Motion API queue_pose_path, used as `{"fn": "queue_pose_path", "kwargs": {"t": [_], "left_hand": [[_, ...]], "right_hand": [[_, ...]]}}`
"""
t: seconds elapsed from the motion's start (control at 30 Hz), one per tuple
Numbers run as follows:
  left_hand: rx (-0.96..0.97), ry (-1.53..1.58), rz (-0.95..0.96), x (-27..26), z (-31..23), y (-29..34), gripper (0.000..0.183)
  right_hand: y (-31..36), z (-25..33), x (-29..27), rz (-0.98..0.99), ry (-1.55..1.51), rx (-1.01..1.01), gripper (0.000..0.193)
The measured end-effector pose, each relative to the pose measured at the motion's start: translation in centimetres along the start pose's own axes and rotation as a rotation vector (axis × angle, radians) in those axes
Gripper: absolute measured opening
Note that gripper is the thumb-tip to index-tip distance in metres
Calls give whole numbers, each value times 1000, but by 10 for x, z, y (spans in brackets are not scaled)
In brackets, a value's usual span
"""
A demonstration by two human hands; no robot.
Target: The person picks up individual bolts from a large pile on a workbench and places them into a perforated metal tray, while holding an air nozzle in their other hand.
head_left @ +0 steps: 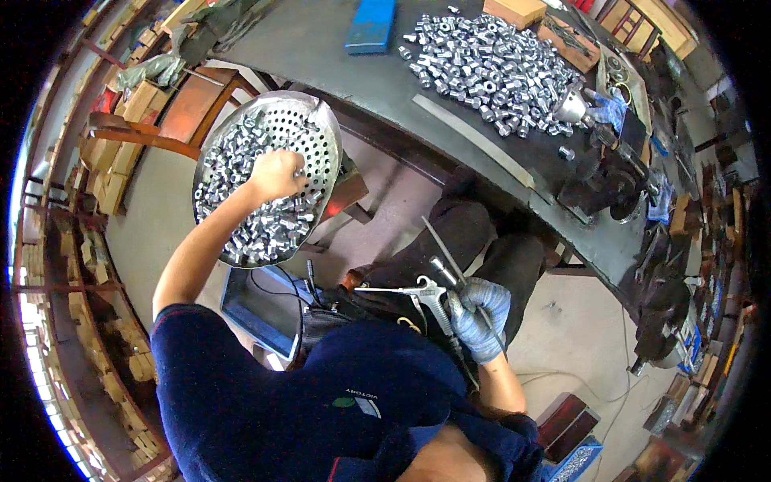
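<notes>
My bare left hand (277,173) is closed, low over a perforated metal pan (325,128) at the left, among many small shiny metal fittings (277,233). What its fingers hold, if anything, is too small to make out. In front of my lap, my right hand (485,315), in a grey-blue knit glove, wraps round a long slim tapered tool like a file (438,238), pointing up and left. A short shiny metal cylinder (439,265) sticks out beside it from the same grip. Against the glove's fingers lies a silver air blow gun (430,296), nozzle to the left.
A dark workbench (353,84) crosses the top, bearing a heap of metal fittings (490,72), a blue block (371,26) and a flat metal strip (474,138). Clamping equipment (606,173) stands at its right. A wooden chair (193,108) and blue crate (241,309) are at left.
</notes>
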State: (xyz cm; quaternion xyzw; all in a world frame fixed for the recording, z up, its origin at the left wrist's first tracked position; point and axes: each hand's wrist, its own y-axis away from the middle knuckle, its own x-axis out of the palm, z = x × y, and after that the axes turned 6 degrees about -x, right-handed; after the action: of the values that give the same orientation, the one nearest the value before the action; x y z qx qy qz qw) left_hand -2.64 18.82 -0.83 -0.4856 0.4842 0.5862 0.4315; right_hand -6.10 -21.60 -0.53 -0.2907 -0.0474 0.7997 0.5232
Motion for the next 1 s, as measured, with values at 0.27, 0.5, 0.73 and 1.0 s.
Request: {"fn": "queue_pose_path", "kwargs": {"t": [0.27, 0.5, 0.73, 1.0], "left_hand": [[39, 1877, 622, -38, -104, 52, 31], [103, 2144, 830, 3, -155, 56, 41], [131, 1853, 634, -13, -159, 51, 34], [285, 1432, 508, -29, -160, 45, 24]], "right_hand": [[-20, 5, 5, 32, -72, -124, 36], [-15, -7, 2, -14, -90, -84, 37], [-24, -5, 2, 24, -22, -94, 35], [-19, -14, 10, 3, -83, -69, 36]]}}
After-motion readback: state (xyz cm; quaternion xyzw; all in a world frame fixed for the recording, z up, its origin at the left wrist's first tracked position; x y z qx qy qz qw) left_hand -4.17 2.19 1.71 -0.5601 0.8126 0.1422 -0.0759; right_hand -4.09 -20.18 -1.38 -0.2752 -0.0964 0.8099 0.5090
